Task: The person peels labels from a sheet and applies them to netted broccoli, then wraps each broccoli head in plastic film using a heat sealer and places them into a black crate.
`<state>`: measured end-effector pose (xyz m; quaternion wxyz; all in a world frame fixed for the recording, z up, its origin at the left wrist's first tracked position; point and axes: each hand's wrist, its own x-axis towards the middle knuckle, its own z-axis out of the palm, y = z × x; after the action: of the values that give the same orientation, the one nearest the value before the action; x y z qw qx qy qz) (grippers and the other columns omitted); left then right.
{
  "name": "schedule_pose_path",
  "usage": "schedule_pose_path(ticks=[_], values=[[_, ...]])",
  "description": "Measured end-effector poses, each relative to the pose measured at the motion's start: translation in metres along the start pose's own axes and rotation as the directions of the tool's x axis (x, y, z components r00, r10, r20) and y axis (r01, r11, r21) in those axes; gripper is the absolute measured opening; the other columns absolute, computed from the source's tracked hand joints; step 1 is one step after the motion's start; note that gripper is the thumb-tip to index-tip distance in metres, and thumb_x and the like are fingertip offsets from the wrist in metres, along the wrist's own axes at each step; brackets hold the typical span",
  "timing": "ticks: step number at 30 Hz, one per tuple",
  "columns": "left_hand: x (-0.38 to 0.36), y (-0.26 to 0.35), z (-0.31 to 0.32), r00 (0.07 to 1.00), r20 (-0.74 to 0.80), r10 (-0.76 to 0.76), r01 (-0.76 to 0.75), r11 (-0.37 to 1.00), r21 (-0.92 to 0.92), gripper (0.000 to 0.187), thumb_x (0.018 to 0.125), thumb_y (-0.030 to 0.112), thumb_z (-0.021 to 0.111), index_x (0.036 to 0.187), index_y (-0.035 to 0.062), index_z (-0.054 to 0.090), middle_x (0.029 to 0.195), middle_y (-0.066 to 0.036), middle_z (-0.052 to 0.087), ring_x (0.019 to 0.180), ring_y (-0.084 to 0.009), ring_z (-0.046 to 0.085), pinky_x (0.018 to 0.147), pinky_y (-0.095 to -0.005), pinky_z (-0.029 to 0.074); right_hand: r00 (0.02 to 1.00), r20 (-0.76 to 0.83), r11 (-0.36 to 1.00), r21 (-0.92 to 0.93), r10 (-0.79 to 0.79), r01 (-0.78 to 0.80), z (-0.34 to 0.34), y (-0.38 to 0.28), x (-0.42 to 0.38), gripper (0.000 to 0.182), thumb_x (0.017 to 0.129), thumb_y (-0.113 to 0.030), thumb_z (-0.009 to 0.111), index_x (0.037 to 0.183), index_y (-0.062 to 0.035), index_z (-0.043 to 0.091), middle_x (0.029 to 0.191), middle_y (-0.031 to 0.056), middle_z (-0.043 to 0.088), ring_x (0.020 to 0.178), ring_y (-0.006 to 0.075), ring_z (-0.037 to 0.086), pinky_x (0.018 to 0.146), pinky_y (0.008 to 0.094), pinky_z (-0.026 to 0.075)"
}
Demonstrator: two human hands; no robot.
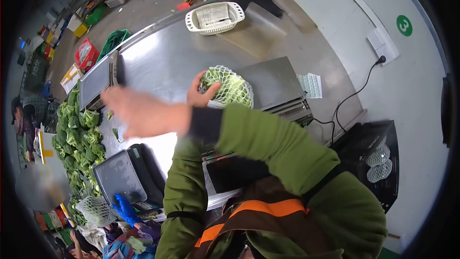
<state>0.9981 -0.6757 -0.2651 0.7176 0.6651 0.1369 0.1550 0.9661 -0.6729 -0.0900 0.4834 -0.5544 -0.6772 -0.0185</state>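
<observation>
My left hand (200, 93) rests on the left side of a pale green leafy head, perhaps a cabbage, in a white foam net (232, 86). Its thumb lies over the net and its fingers curl round the far side. The netted head sits on the steel table (167, 57), at the left edge of a flat grey scale plate (268, 84). My right hand (143, 112) reaches across above my left forearm, towards the left. It is blurred, but its fingers look stretched and apart, with nothing seen in them. Small green leaf scraps (116, 134) lie below it.
Broccoli heads (76, 134) are heaped along the left. Two more scales, one grey (96, 81) and one dark-framed (120, 175), stand near them. A co-worker's blue-gloved hand (125, 209) is beside a foam net (97, 211). A white basket (214, 18) stands at the back; a black crate (378, 163) is right.
</observation>
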Motion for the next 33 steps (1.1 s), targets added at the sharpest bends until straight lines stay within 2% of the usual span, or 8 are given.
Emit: schedule_pose_path(ticks=[2,3,8,16,20,23,30,33], values=[[0.022,-0.064,-0.022,0.982,0.019,0.186,-0.187,0.982,0.019,0.058,0.083,0.020,0.079,0.130,-0.0029,0.053,0.111,-0.012,0.068,0.101,-0.0172,0.063,0.090,-0.0312,0.051,0.936,0.130,0.771,0.537,0.326,-0.343,-0.066,0.042,-0.029,0.077,0.076,-0.026,0.080,0.136,0.0072,0.044,0.124,0.0217,0.059,0.111,0.0289,0.060,0.093,0.0373,0.051],[-0.005,0.006,-0.019,1.000,-0.003,0.026,-0.023,0.920,0.392,0.057,0.084,0.021,0.078,0.130,-0.0035,0.054,0.113,-0.013,0.067,0.103,-0.0173,0.062,0.093,-0.0327,0.049,0.868,0.121,0.801,0.341,0.481,-0.492,-0.100,0.065,-0.051,0.066,0.081,-0.024,0.079,0.136,0.0003,0.050,0.126,0.0127,0.062,0.115,0.0220,0.061,0.095,0.0362,0.051],[-0.003,0.018,-0.013,0.995,0.003,-0.097,0.096,0.991,0.090,0.064,0.083,0.024,0.079,0.134,-0.0046,0.051,0.115,-0.014,0.067,0.099,-0.0173,0.065,0.085,-0.0302,0.053,0.444,0.262,0.411,0.172,0.857,-0.895,-0.179,0.094,-0.188,0.086,0.080,-0.032,0.080,0.148,-0.0016,0.036,0.147,0.0206,0.043,0.133,0.0295,0.046,0.107,0.0397,0.041],[-0.007,0.019,-0.021,0.999,-0.034,-0.014,0.016,0.998,0.055,0.063,0.088,0.025,0.074,0.139,0.0000,0.048,0.123,-0.015,0.063,0.108,-0.0204,0.063,0.090,-0.0325,0.052,0.471,0.171,0.430,0.231,0.865,-0.873,-0.151,0.051,-0.227,0.101,0.074,-0.045,0.084,0.149,-0.0028,0.032,0.136,0.0256,0.052,0.124,0.0322,0.054,0.102,0.0421,0.044],[-0.097,0.042,-0.090,0.940,-0.308,0.144,0.028,0.871,0.491,0.026,0.089,0.016,0.071,0.110,0.0011,0.069,0.106,-0.008,0.069,0.100,-0.0171,0.063,0.084,-0.0303,0.051,0.629,-0.108,0.603,-0.199,0.770,-0.773,-0.204,0.032,-0.298,0.033,0.082,-0.021,0.076,0.110,-0.0068,0.064,0.110,0.0087,0.064,0.098,0.0256,0.064,0.078,0.0345,0.054],[-0.168,0.043,-0.101,0.972,-0.034,0.234,-0.096,0.522,0.848,0.017,0.078,0.010,0.076,0.093,0.0047,0.073,0.092,-0.007,0.068,0.086,-0.0229,0.063,0.075,-0.0333,0.051,0.730,0.068,0.602,-0.620,0.680,-0.503,-0.225,0.017,-0.349,0.023,0.074,-0.017,0.076,0.092,-0.0111,0.063,0.090,0.0027,0.057,0.088,0.0264,0.058,0.069,0.0376,0.050],[-0.153,0.062,-0.075,0.863,0.471,0.183,-0.505,0.278,0.817,0.019,0.074,0.006,0.070,0.093,0.0077,0.072,0.087,-0.004,0.064,0.085,-0.0244,0.057,0.077,-0.0341,0.050,0.905,0.312,0.884,-0.450,0.290,-0.128,-0.187,0.027,-0.327,0.022,0.075,-0.014,0.072,0.093,-0.0077,0.063,0.095,0.0041,0.059,0.091,0.0267,0.056,0.071,0.0387,0.049],[-0.161,0.058,-0.071,0.851,0.498,0.168,-0.512,0.476,0.715,0.011,0.079,0.004,0.069,0.090,0.0056,0.070,0.090,-0.008,0.065,0.086,-0.0278,0.060,0.079,-0.0362,0.051,0.820,0.168,0.835,-0.179,0.547,-0.520,-0.188,0.005,-0.332,0.012,0.088,-0.014,0.065,0.093,-0.0039,0.060,0.095,0.0063,0.065,0.088,0.0221,0.062,0.077,0.0347,0.050]])
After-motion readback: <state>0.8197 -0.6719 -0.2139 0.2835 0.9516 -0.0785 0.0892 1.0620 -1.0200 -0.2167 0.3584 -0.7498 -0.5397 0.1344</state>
